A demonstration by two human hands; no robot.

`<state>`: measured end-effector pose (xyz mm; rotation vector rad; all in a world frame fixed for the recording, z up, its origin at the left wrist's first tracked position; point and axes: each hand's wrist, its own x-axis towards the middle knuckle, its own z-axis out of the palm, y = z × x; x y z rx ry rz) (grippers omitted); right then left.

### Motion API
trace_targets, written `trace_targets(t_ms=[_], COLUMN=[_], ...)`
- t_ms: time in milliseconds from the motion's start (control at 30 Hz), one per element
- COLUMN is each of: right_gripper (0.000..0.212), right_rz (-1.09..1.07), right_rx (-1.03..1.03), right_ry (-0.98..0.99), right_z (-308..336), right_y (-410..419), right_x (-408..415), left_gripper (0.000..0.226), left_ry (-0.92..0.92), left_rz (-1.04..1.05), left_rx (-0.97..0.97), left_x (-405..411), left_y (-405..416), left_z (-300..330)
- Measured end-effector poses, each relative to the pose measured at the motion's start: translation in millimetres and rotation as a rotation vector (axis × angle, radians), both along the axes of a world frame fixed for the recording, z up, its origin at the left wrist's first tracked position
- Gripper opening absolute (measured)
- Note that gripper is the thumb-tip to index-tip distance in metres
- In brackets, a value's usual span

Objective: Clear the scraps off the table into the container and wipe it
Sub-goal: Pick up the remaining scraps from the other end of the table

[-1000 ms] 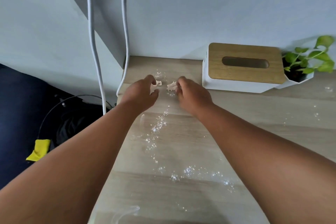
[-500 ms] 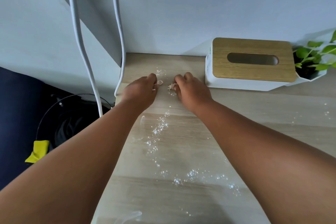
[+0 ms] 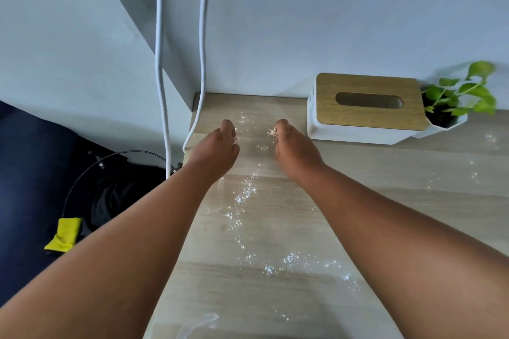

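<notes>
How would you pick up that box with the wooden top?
Grip the box by its two short white ends, one hand on each, coming from above. The left end is free; the right end sits close beside the plant pot, so that hand would probably have to slip in carefully.

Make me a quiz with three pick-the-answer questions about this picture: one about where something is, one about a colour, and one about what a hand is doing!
1. Where does the small green potted plant stand?
A. right of the white tissue box with the wooden lid
B. left of it
C. on top of it

2. What colour is the folded cloth on the dark floor?
A. red
B. yellow
C. white

3. What is the right hand doing?
A. lying flat on the wooden table
B. pinching a small pale scrap
C. holding the white cables

Answers: 1 A, the pot touches the box's right end. 2 B, it shows bright yellow. 3 B, the scrap sticks out at its fingertips.
</notes>
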<state>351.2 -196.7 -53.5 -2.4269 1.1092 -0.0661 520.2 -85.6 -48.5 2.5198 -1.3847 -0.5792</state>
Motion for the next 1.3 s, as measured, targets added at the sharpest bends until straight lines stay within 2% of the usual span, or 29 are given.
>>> trace_targets(t_ms=[167,300,500,833,1000,1133,1300], right_gripper=[0.016,0.012,0.028,0.015,0.019,0.014,0.018], right_rz=[-0.033,-0.108,-0.147,-0.192,-0.306,-0.378,-0.431], right_rx=[0.060,0.140,0.191,0.282,0.332,0.343,0.367], right_ry=[-0.083,-0.159,-0.150,-0.144,-0.221,-0.253,-0.338], right_z=[20.4,29.2,31.6,30.4,38.1,44.5,52.5], right_y=[14.4,28.4,54.1,86.1,87.4,98.3,117.5], right_x=[-12.4,-25.5,-46.0,-78.6,-95.8,-113.3,-144.9], left_gripper=[0.002,0.015,0.019,0.019,0.025,0.025,0.021], left_ry=[0.055,0.063,0.183,0.435,0.669,0.760,0.866], left_rz=[-0.011,-0.002,0.167,0.349,0.512,0.591,0.640], left_rx=[-0.079,-0.139,-0.160,-0.132,-0.245,-0.306,-0.329], left_x=[-8.9,-21.4,-48.8,-72.3,-79.4,-93.2,-119.6], left_y=[17.1,38.3,72.7,122.7,130.7,134.3,136.1], left_z=[17.3,27.7,27.5,19.2,27.7,34.1,34.6])
